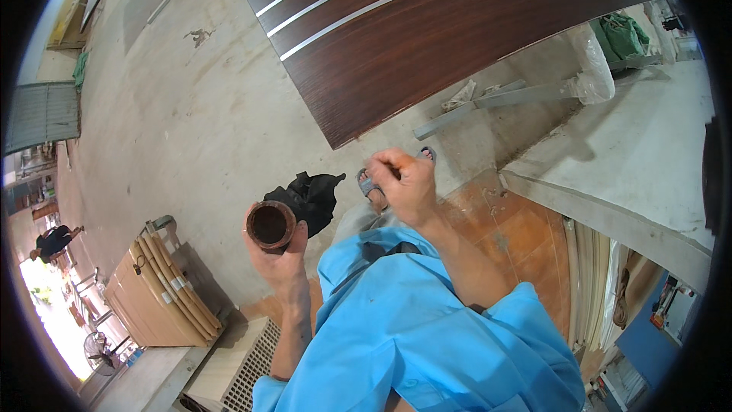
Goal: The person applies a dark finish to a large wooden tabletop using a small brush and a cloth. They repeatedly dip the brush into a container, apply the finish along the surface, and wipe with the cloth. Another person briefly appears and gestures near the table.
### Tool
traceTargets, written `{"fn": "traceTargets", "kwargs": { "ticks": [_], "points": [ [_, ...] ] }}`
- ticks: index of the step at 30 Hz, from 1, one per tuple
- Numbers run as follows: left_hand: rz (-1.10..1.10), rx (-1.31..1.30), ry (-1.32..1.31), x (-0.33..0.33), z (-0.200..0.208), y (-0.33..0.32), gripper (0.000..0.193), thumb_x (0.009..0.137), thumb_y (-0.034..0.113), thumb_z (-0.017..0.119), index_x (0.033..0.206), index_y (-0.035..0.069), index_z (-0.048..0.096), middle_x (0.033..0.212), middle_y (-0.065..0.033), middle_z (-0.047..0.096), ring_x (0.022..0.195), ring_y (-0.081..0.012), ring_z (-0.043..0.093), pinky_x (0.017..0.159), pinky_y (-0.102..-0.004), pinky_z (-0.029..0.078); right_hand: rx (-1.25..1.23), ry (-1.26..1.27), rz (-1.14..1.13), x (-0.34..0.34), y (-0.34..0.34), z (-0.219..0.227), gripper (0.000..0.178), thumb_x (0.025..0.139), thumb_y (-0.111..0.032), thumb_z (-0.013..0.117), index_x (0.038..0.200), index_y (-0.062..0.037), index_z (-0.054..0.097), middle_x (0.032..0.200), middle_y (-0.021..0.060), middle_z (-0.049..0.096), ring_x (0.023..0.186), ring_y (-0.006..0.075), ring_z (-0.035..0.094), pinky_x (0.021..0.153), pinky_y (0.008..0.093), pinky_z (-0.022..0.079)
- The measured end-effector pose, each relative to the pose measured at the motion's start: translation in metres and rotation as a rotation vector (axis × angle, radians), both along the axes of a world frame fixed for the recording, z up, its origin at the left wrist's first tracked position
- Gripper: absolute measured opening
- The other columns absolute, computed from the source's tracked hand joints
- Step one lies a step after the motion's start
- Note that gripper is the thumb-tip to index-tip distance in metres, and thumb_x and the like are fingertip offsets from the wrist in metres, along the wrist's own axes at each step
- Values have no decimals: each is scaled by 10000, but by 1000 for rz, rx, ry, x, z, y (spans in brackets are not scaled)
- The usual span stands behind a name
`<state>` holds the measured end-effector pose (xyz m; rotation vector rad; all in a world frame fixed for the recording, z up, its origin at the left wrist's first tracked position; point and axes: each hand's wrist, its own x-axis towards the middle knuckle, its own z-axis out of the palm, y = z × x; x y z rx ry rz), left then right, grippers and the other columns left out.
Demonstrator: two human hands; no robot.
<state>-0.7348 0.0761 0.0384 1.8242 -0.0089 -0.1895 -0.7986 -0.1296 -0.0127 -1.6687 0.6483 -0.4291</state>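
My left hand is wrapped round a small round can with a stained reddish-brown rim and a dark inside. A crumpled black cloth or plastic piece hangs beside the can, next to my left fingers; whether I grip it too cannot be told. My right hand is closed in front of my body, above my feet, its fingers curled together. What they hold, if anything, is hidden. Ahead of both hands lies a large dark brown wood-grain panel with silvery strips; neither hand touches it.
Metal bars lie under the panel's near edge, by clear plastic wrap. A pale bench stands at the right. Wrapped panels lean at the left, by a perforated block. A person is far left.
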Motion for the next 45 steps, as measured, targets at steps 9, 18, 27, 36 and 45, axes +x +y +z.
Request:
{"fn": "traceTargets", "kwargs": {
  "ticks": [9, 18, 27, 36, 45],
  "points": [
    [15, 3, -5, 0, -15, 4, 700, 771, 26, 826, 1375, 14, 474, 1253, -82, 570, 1188, -189, 569, 1038, -326, 462, -83, 50, -27, 1, -5, 1, 132, 962, -123, 654, 890, -13, 669, 727, 52, 679, 657, 95, 620, 575, 275, 486],
    [-9, -25, 47, -3, -25, -1, 711, 767, 46, 833, 1377, 10, 470, 1237, -78, 572, 1167, -183, 575, 1029, -326, 467, -37, 117, -73, -10, -36, 5, 159, 962, -184, 653, 937, -33, 697, 691, 115, 662, 646, 158, 646, 564, 351, 486],
    [23, -55, 101, -8, -24, -13, 742, 751, 40, 833, 1387, 16, 452, 1229, -75, 563, 1162, -176, 571, 1028, -320, 465, -64, 69, 55, -7, -34, 16, 153, 952, -139, 663, 924, 11, 675, 691, 54, 658, 615, 88, 588, 555, 265, 462],
    [-1, -29, 105, -8, -23, -17, 751, 744, 35, 830, 1390, 22, 447, 1235, -73, 556, 1166, -178, 569, 1032, -319, 464, 9, 77, -73, -7, -41, 9, 141, 898, -146, 727, 880, -8, 700, 686, 117, 683, 567, 169, 637, 532, 304, 472],
    [-18, -50, 118, -9, -23, -22, 767, 737, 24, 826, 1402, 25, 443, 1252, -76, 552, 1186, -183, 564, 1048, -321, 454, 57, 143, -46, -16, -71, 17, 110, 902, -117, 718, 913, -13, 682, 678, 38, 650, 620, 103, 623, 548, 272, 470]
  ]
}}
